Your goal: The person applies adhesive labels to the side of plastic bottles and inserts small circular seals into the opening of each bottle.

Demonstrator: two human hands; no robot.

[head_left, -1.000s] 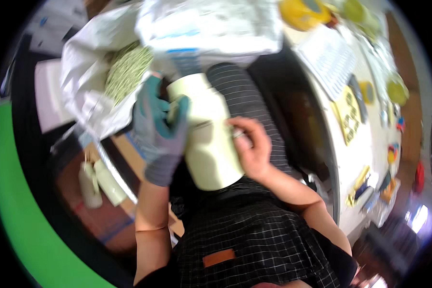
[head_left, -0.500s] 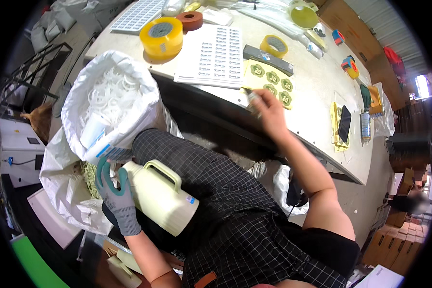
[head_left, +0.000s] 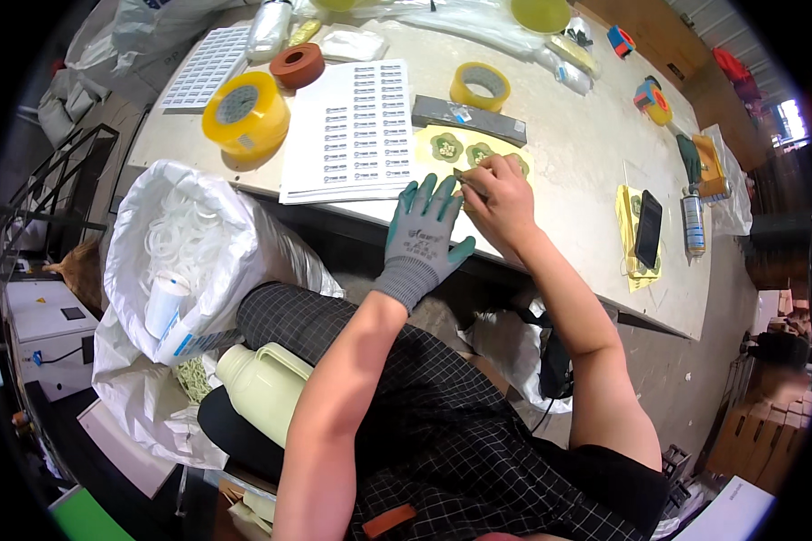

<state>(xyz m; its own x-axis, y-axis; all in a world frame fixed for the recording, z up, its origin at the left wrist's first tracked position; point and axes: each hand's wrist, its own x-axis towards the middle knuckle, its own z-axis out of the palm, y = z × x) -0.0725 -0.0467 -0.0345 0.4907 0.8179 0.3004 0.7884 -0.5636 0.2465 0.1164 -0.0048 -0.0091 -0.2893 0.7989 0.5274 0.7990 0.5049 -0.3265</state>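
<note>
My left hand (head_left: 424,236), in a grey and green work glove, lies with fingers stretched out at the table's front edge. Its fingertips reach the yellow sticker sheet (head_left: 431,165), which carries dark green flower-shaped stickers (head_left: 446,147). My bare right hand (head_left: 501,200) is closed in a pinch over that sheet's lower part. A thin dark bit shows at its fingertips, too small to name. A pale yellow-green handled jug (head_left: 260,388) lies tilted on my lap, partly behind my left forearm. White label sheets (head_left: 352,135) lie left of the stickers.
A white sack (head_left: 131,261) holding white plastic rings (head_left: 182,242) stands at the left. On the table (head_left: 577,171) are yellow tape rolls (head_left: 245,117), a brown tape roll (head_left: 297,65), a long grey box (head_left: 469,121), a phone (head_left: 648,229) and a spray can (head_left: 693,224).
My left hand has left the jug and come up to the sticker sheet. My right hand stays at the sheet, now pinching over it. The jug rests on my lap; the view has shifted.
</note>
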